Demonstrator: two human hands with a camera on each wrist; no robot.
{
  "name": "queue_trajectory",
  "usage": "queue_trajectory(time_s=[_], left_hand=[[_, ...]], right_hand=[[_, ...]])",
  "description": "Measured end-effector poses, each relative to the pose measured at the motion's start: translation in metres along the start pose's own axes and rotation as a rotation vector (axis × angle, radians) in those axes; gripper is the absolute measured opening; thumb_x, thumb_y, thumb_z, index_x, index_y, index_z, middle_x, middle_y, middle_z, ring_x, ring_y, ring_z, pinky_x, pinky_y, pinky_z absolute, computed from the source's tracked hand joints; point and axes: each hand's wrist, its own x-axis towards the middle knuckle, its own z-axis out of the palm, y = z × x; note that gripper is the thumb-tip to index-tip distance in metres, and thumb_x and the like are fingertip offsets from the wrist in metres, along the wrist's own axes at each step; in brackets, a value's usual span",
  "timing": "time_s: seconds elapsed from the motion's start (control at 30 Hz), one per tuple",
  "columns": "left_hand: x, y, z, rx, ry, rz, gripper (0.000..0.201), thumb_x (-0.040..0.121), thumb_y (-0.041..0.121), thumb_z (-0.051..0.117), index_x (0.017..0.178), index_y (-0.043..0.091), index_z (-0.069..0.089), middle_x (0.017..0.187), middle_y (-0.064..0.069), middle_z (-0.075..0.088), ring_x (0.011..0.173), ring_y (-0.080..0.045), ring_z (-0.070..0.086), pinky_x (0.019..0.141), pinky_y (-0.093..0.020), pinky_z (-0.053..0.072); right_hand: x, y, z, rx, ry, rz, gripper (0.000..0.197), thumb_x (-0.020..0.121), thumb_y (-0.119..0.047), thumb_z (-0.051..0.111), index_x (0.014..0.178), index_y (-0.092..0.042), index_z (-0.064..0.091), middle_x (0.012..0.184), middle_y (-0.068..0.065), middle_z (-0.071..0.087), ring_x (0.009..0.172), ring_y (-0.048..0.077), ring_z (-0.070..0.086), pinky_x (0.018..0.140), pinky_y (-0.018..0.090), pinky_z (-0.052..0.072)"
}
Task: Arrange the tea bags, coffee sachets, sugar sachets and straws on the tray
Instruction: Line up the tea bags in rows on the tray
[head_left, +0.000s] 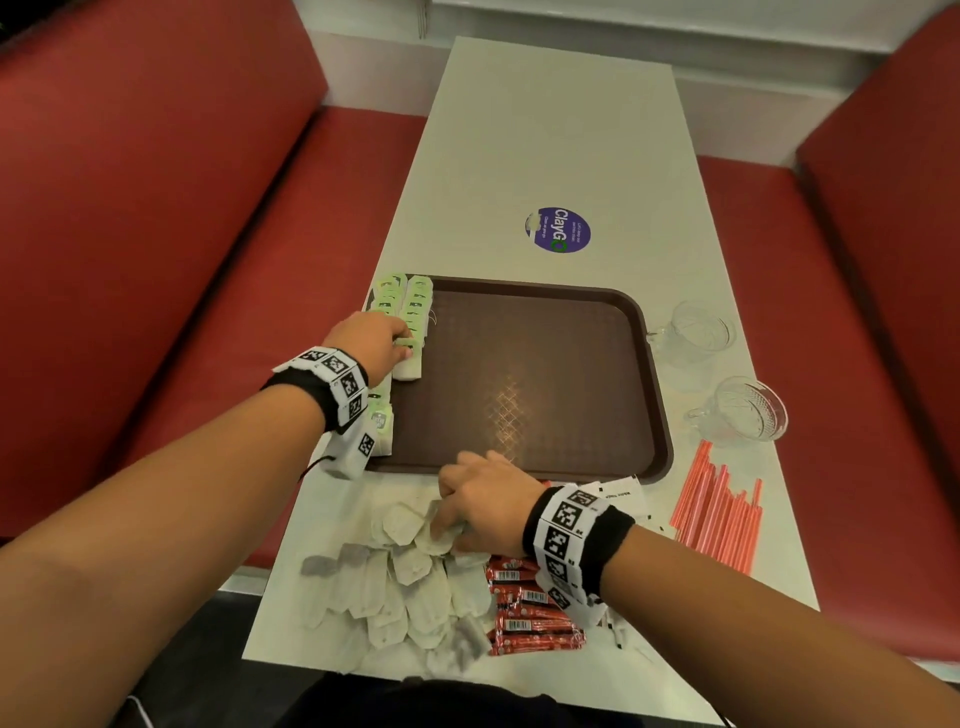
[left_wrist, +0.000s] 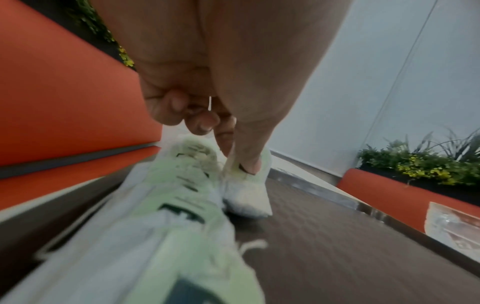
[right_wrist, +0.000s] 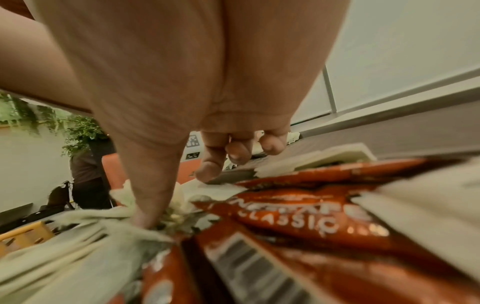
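A brown tray (head_left: 519, 374) lies mid-table. Rows of tea bags with green tags (head_left: 413, 306) run along its left edge. My left hand (head_left: 408, 345) hovers over the second row, and its thumb and forefinger pinch the green tag of a tea bag (left_wrist: 246, 195) standing on the tray (left_wrist: 337, 236). My right hand (head_left: 441, 525) is down in the loose tea bag pile (head_left: 405, 587) in front of the tray. Its thumb (right_wrist: 148, 216) presses into the bags, fingers curled, one bag bunched under it. Red coffee sachets (head_left: 530, 608) lie beside that pile. White sugar sachets (head_left: 623, 493) and red straws (head_left: 722, 514) lie right of them.
Two glass cups (head_left: 696, 332) (head_left: 743, 410) stand on the white table (head_left: 545, 130) right of the tray. A purple sticker (head_left: 558, 229) is beyond it. Red benches flank the table on both sides. Coffee sachets (right_wrist: 298, 218) fill the right wrist view.
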Motion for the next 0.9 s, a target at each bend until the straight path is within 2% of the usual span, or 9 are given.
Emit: queue_trajectory(time_s=[0.13, 0.23, 0.3, 0.47, 0.53, 0.63, 0.7, 0.77, 0.9], left_hand=[[0.012, 0.004, 0.000, 0.004, 0.038, -0.044, 0.038, 0.088, 0.036, 0.071, 0.122, 0.025, 0.059, 0.120, -0.004, 0.062, 0.109, -0.027, 0.060, 0.089, -0.038, 0.048], [0.010, 0.012, 0.005, 0.006, 0.082, -0.057, 0.041, 0.087, 0.042, 0.070, 0.117, 0.023, 0.051, 0.102, 0.000, 0.059, 0.096, -0.026, 0.059, 0.076, -0.034, 0.045], [0.007, 0.016, 0.011, 0.076, 0.007, -0.025, 0.040, 0.086, 0.050, 0.068, 0.112, 0.025, 0.050, 0.092, 0.003, 0.057, 0.088, -0.023, 0.058, 0.071, -0.032, 0.043], [0.001, 0.017, 0.014, 0.115, -0.068, -0.003, 0.036, 0.090, 0.048, 0.063, 0.117, 0.026, 0.060, 0.113, -0.001, 0.064, 0.103, -0.024, 0.062, 0.081, -0.034, 0.050], [-0.010, 0.019, 0.009, 0.043, -0.003, 0.013, 0.034, 0.091, 0.049, 0.060, 0.117, 0.027, 0.061, 0.111, 0.002, 0.065, 0.101, -0.021, 0.062, 0.086, -0.037, 0.052], [-0.042, 0.022, -0.001, -0.112, 0.069, 0.101, 0.022, 0.091, 0.047, 0.060, 0.106, 0.031, 0.061, 0.096, 0.012, 0.063, 0.087, -0.012, 0.059, 0.078, -0.031, 0.047], [-0.071, 0.021, -0.006, -0.164, 0.022, 0.166, 0.015, 0.091, 0.047, 0.062, 0.099, 0.034, 0.062, 0.089, 0.015, 0.063, 0.081, -0.006, 0.058, 0.074, -0.029, 0.045], [-0.098, 0.016, -0.007, -0.140, -0.091, 0.215, 0.018, 0.089, 0.052, 0.063, 0.094, 0.035, 0.064, 0.087, 0.017, 0.065, 0.081, -0.003, 0.060, 0.074, -0.027, 0.048], [-0.137, 0.002, 0.011, 0.031, -0.309, 0.269, 0.035, 0.081, 0.064, 0.065, 0.102, 0.037, 0.065, 0.097, 0.019, 0.063, 0.089, -0.002, 0.059, 0.076, -0.025, 0.049]], right_hand=[[-0.002, -0.001, 0.001, 0.048, 0.069, 0.021, 0.020, 0.092, -0.038, 0.065, 0.109, -0.032, 0.074, 0.111, -0.004, 0.057, 0.107, 0.020, 0.044, 0.090, 0.041, 0.037], [-0.006, 0.002, 0.002, 0.056, 0.137, 0.046, 0.020, 0.093, -0.037, 0.063, 0.107, -0.026, 0.073, 0.109, -0.004, 0.060, 0.107, 0.020, 0.046, 0.091, 0.041, 0.036], [-0.009, 0.004, 0.003, 0.064, 0.183, 0.060, 0.019, 0.093, -0.037, 0.063, 0.103, -0.023, 0.071, 0.106, -0.005, 0.062, 0.106, 0.020, 0.047, 0.092, 0.041, 0.035], [-0.012, 0.009, 0.001, 0.149, 0.250, 0.116, 0.015, 0.093, -0.039, 0.062, 0.089, -0.025, 0.064, 0.092, -0.012, 0.061, 0.094, 0.013, 0.048, 0.086, 0.036, 0.036], [-0.015, 0.010, -0.002, 0.207, 0.289, 0.146, 0.013, 0.093, -0.035, 0.061, 0.085, -0.025, 0.059, 0.085, -0.013, 0.059, 0.088, 0.010, 0.047, 0.085, 0.035, 0.038], [-0.019, 0.007, -0.007, 0.289, 0.324, 0.195, 0.013, 0.093, -0.028, 0.057, 0.083, -0.023, 0.050, 0.081, -0.005, 0.057, 0.078, 0.013, 0.046, 0.076, 0.030, 0.032], [-0.020, 0.005, -0.009, 0.342, 0.333, 0.236, 0.015, 0.090, -0.026, 0.056, 0.081, -0.018, 0.047, 0.079, 0.002, 0.060, 0.074, 0.019, 0.051, 0.071, 0.031, 0.035], [-0.020, 0.005, -0.011, 0.434, 0.340, 0.283, 0.015, 0.087, -0.029, 0.054, 0.082, -0.016, 0.049, 0.080, 0.005, 0.065, 0.072, 0.025, 0.058, 0.066, 0.038, 0.046], [-0.026, -0.001, -0.009, 0.551, 0.371, 0.323, 0.017, 0.085, -0.028, 0.052, 0.074, -0.021, 0.042, 0.079, 0.008, 0.069, 0.067, 0.027, 0.060, 0.063, 0.042, 0.050]])
